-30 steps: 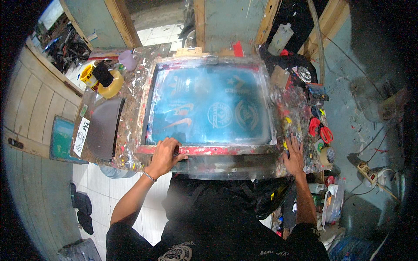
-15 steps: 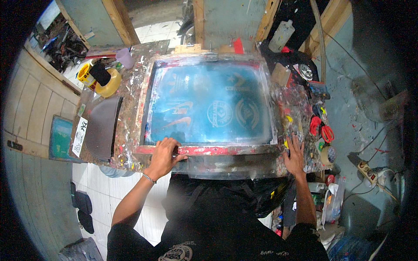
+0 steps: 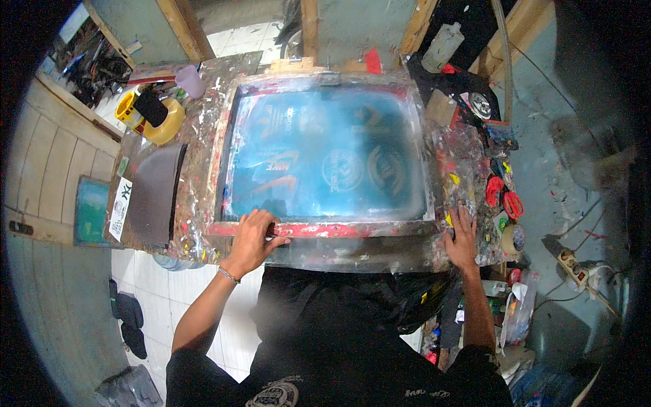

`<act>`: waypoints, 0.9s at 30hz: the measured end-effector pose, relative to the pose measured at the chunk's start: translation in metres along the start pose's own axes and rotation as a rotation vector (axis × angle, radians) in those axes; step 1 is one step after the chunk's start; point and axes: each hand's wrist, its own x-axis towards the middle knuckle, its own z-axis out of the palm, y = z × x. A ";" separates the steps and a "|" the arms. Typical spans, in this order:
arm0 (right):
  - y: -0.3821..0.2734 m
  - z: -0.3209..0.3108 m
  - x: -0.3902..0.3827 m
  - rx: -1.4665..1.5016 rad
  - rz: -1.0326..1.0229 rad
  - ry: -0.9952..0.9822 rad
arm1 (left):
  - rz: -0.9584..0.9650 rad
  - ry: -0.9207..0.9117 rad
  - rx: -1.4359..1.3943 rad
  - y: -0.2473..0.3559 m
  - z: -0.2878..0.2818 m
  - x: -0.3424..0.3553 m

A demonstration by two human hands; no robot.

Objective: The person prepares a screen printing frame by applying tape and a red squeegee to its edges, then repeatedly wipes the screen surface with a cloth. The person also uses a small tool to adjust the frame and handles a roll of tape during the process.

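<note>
Frame (image 3: 352, 230), left fingers (image 3: 258, 220) curled over it, grip unclear, right fingers (image 3: 464, 217) spread on table (image 3: 195, 183)

- The head camera, left of a side-by-side pair, sits above and just back from the near edge of the bench (image 3: 200, 146).
- It faces forward and steeply down, upright and unmirrored: the black shirt (image 3: 339, 376) fills the lower middle, with the left forearm (image 3: 205, 308) and right forearm (image 3: 479, 308) entering from below.
- It is near the bench: the framed blue screen (image 3: 324, 163) takes the centre, with the bench's left and right edges also in view.
- Past the far edge it reaches wooden posts (image 3: 310, 27); past the left, a pale door (image 3: 51, 169); past the right, a power strip (image 3: 573, 268).
- The wide fisheye bends straight lines and leaves dark corners.
</note>
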 end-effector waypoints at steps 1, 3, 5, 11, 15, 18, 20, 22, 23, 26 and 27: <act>-0.002 -0.004 0.001 0.009 0.001 -0.014 | 0.003 0.011 -0.010 -0.001 0.001 0.000; -0.005 -0.009 0.003 0.020 -0.009 -0.023 | 0.010 0.033 -0.029 -0.004 0.003 -0.001; -0.006 -0.010 0.004 0.027 -0.024 -0.014 | 0.021 0.037 -0.023 -0.006 0.003 -0.001; -0.011 -0.015 0.007 0.000 -0.020 -0.020 | 0.013 0.023 -0.014 -0.004 0.001 0.000; -0.007 -0.012 0.006 0.001 -0.026 -0.011 | 0.015 0.030 -0.017 -0.005 0.002 0.000; -0.007 -0.012 0.007 0.002 -0.030 -0.010 | 0.032 0.054 -0.048 -0.006 0.003 0.000; -0.010 -0.015 0.007 0.001 -0.030 -0.014 | 0.019 0.029 -0.054 -0.006 0.002 0.001; -0.007 -0.012 0.006 -0.006 -0.020 -0.021 | 0.020 0.016 -0.048 -0.005 0.001 0.001; -0.004 -0.011 0.006 -0.011 -0.015 -0.024 | 0.028 0.017 -0.039 -0.004 0.000 0.002; -0.001 -0.011 0.008 0.008 -0.024 -0.038 | 0.039 0.022 -0.048 -0.008 0.001 0.001; -0.001 -0.012 0.007 0.006 -0.024 -0.038 | 0.040 0.025 -0.056 -0.009 0.002 0.001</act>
